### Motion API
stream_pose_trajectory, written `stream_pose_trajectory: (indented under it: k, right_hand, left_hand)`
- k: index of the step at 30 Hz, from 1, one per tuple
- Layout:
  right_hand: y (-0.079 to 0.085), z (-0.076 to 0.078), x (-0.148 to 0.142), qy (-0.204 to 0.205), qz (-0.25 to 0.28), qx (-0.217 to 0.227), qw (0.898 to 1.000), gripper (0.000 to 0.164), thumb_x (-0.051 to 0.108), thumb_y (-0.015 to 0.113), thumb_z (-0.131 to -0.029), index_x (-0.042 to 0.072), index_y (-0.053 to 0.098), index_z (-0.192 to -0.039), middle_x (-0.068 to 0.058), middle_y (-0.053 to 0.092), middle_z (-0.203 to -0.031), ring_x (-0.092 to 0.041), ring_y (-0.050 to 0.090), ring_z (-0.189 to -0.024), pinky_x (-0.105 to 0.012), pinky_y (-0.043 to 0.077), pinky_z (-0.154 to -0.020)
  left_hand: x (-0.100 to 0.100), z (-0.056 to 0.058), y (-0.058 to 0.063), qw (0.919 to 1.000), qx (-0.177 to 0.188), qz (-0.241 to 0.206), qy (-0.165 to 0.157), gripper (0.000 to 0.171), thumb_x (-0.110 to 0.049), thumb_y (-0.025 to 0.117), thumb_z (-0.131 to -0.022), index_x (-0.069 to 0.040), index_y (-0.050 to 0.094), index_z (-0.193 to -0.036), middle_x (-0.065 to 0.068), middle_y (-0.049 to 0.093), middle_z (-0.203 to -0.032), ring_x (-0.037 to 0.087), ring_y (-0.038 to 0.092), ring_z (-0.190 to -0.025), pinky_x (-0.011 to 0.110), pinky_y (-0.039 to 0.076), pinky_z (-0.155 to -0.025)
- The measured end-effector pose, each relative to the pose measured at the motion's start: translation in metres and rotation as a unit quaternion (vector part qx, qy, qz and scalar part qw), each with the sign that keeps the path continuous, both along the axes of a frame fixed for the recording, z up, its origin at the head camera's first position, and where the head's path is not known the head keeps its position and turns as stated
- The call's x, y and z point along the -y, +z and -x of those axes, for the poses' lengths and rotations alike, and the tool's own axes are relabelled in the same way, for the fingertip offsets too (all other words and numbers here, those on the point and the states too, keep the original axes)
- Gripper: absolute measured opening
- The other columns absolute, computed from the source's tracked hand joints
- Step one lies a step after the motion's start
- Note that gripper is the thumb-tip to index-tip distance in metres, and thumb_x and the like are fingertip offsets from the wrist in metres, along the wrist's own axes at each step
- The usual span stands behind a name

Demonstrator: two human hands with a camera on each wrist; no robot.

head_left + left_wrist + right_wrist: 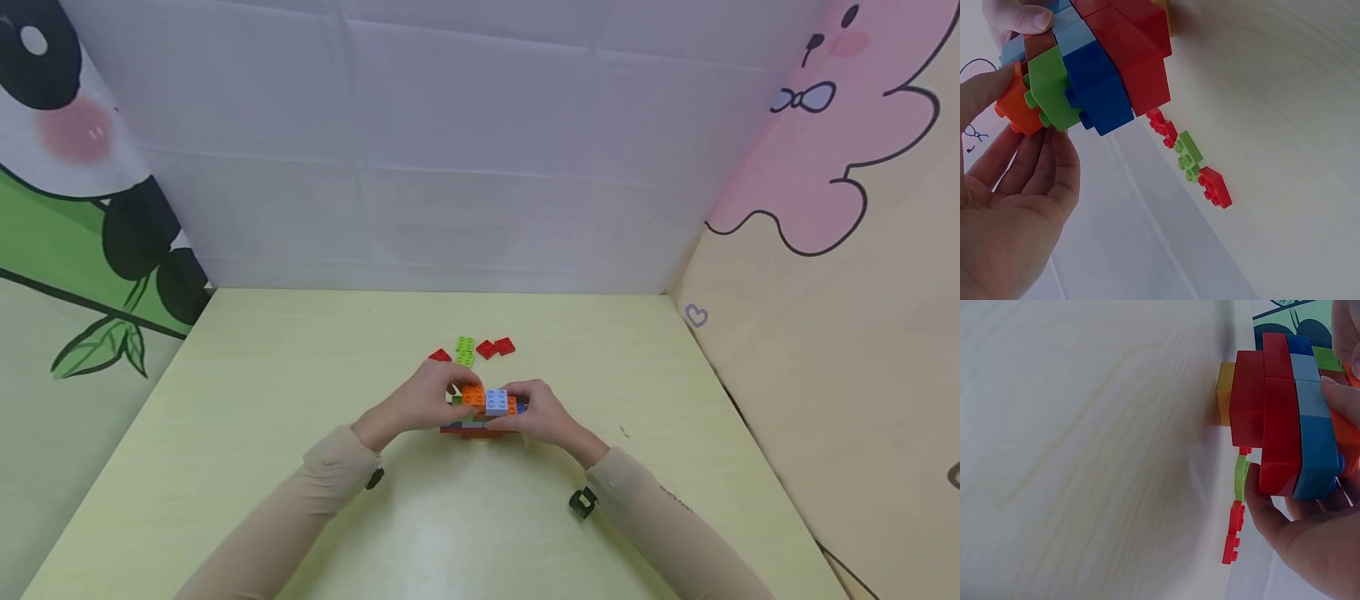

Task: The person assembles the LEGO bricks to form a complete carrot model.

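Note:
Both hands hold a stepped build of toy building bricks over the table. My left hand (423, 398) pinches an orange brick (472, 395) on the build's upper layer between thumb and fingers. Beside it sits a light blue brick (497, 402). My right hand (546, 414) grips the build's right end, its thumb on the near face and fingers behind. Under the orange brick are a green brick (1050, 90), a dark blue brick (1099, 84) and red bricks (1129, 56). A yellow brick (1225, 394) forms the bottom. The left fingertips are partly hidden behind the orange brick.
Loose bricks lie behind the build: a red brick (440, 355) at left, green bricks (465, 350) in the middle and red bricks (496, 347) at right. The pale table (285, 358) meets a white backdrop (465, 217), with cartoon-printed panels on both sides.

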State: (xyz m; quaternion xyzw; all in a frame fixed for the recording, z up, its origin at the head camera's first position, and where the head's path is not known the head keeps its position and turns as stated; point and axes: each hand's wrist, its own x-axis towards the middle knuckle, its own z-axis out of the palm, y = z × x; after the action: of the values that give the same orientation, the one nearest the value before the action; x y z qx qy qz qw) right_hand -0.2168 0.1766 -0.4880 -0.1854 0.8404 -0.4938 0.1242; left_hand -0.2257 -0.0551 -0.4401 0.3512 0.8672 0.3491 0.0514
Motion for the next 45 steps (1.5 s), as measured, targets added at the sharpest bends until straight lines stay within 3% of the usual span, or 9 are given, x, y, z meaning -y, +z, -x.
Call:
stream_pose_trajectory:
  k: [7,22,45]
  right_hand:
    - [-0.001,0.0,0.0,0.003,0.002,-0.006,1.0,0.037,0.031,0.084,-0.073,0.014,0.071,-0.103,0.005,0.066,-0.096,-0.019,0.057,-0.089,-0.035,0.049,-0.077]
    - [0.001,-0.004,0.001,-0.001,0.006,-0.001,1.0,0.036,0.029,0.084,-0.074,0.014,0.071,-0.104,0.005,0.066,-0.097,-0.019,0.056,-0.092,-0.034,0.048,-0.08]
    - [-0.003,0.0,0.0,0.001,0.008,-0.005,1.0,0.036,0.029,0.084,-0.074,0.014,0.071,-0.104,0.005,0.066,-0.098,-0.019,0.057,-0.091,-0.035,0.048,-0.08]
  left_hand:
    - [-0.002,-0.002,0.0,1.0,0.002,0.005,-0.004,0.029,-0.019,0.079,-0.079,-0.014,0.069,-0.105,-0.012,0.064,-0.095,0.007,0.056,-0.083,0.027,0.049,-0.073]
    - [-0.01,-0.003,0.0,0.9985,0.031,0.027,0.036,0.025,-0.019,0.084,-0.073,-0.018,0.07,-0.094,-0.012,0.063,-0.088,0.011,0.054,-0.081,0.027,0.047,-0.073]
    - [-0.014,-0.001,-0.002,0.9953,0.063,0.028,0.068,0.027,-0.019,0.085,-0.072,-0.018,0.07,-0.095,-0.011,0.062,-0.09,0.015,0.054,-0.086,0.03,0.046,-0.076]
